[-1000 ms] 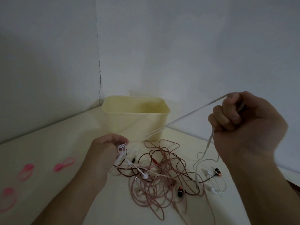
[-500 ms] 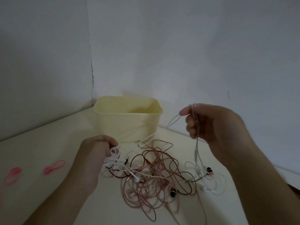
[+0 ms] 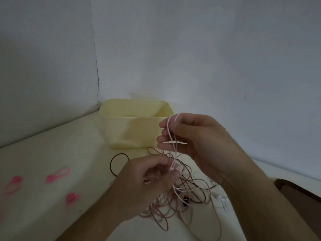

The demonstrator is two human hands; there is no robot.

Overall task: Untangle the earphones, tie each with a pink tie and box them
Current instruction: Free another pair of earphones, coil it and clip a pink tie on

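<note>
A tangle of pink, dark and white earphone cables (image 3: 187, 193) lies on the cream table in front of a pale yellow box (image 3: 137, 126). My right hand (image 3: 196, 141) is raised above the tangle and holds a loop of white earphone cable (image 3: 171, 134) across its fingers. Just below it, my left hand (image 3: 149, 181) pinches the same white cable where it hangs down, fingers curled. Three pink ties (image 3: 58, 174) (image 3: 13, 183) (image 3: 72, 198) lie on the table to the left.
The table sits in a corner of two white walls; the box stands near the corner. A dark cable loop (image 3: 118, 164) lies left of my left hand. A dark brown edge (image 3: 298, 193) shows at the right.
My right hand has come down and left from its high pull, now close over my left hand. My left hand lifted off the pile and took the white cable under the right.
</note>
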